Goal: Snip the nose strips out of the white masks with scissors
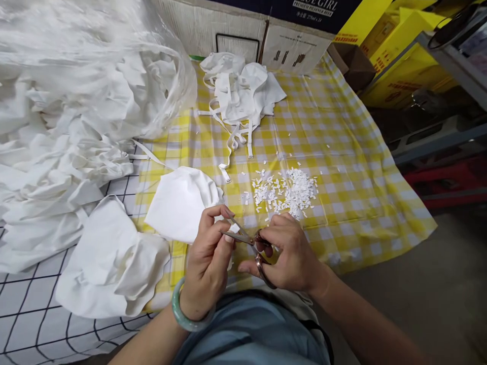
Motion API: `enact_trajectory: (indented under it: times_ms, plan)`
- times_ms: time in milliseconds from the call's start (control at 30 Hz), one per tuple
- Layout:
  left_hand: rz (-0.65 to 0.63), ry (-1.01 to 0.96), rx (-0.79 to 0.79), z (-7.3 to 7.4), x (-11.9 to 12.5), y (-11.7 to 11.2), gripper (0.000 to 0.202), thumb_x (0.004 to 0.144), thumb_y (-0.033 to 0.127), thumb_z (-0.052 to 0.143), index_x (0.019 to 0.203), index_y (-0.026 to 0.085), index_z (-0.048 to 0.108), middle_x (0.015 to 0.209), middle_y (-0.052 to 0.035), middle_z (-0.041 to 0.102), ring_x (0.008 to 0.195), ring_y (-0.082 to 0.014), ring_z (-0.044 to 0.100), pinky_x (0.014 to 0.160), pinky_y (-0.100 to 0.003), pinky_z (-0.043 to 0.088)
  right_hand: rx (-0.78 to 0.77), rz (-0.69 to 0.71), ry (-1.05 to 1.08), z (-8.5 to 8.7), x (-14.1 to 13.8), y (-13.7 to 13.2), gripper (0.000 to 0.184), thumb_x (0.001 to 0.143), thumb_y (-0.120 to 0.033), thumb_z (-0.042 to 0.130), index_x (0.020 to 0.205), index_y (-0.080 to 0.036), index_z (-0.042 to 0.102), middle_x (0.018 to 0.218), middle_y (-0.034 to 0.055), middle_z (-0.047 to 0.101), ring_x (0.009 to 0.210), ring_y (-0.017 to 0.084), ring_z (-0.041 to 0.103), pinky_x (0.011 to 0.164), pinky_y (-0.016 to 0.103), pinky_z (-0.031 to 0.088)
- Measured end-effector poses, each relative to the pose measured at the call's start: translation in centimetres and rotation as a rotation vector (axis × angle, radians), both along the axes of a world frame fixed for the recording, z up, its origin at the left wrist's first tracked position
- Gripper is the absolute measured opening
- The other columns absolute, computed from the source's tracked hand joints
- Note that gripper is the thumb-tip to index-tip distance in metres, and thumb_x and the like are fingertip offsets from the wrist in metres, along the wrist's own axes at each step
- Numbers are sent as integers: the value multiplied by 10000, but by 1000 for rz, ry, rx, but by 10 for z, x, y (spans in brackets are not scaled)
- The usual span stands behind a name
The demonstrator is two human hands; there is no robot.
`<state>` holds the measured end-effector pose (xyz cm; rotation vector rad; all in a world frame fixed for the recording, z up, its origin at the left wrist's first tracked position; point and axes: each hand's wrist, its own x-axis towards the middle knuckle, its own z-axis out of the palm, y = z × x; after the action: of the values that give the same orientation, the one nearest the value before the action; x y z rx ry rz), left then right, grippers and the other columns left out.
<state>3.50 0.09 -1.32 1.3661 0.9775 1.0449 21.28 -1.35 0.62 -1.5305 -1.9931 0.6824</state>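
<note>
My right hand (291, 256) grips a small pair of scissors (249, 241), fingers through the handles, blades pointing left. My left hand (208, 253), with a green bangle at the wrist, pinches a white cloth piece (180, 203) at the blade tips. That cloth lies partly on the yellow checked tablecloth (342, 152). Just beyond my hands lies a heap of small white cut scraps (289, 190).
A large pile of white cloth in clear plastic (76, 91) fills the left. Another white piece (110, 258) lies on a black-grid sheet (34, 324). Finished-looking white pieces with straps (241, 94) sit at the back, before cardboard boxes (266, 35). Yellow boxes and metal shelving (437, 76) stand right.
</note>
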Motion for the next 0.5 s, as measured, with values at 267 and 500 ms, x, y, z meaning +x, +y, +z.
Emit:
enact_trajectory:
  times_ms: [267, 500]
  plan:
    - [6, -5, -17, -1, 2, -2, 217, 997, 240, 453, 855, 219, 616, 1099, -75, 474, 1069, -231, 475, 892, -349, 452, -13, -17, -8, 1, -2, 0, 481, 679, -545, 789, 535, -197, 490, 504, -28, 510, 577, 133, 432, 668, 313, 307]
    - [7, -2, -3, -4, 4, -3, 221, 999, 238, 448, 858, 214, 618, 1039, -83, 492, 1078, -240, 466, 900, -368, 449, 10, -20, -23, -1, -2, 0, 481, 722, -533, 758, 519, -200, 475, 500, -27, 506, 565, 129, 427, 658, 312, 298]
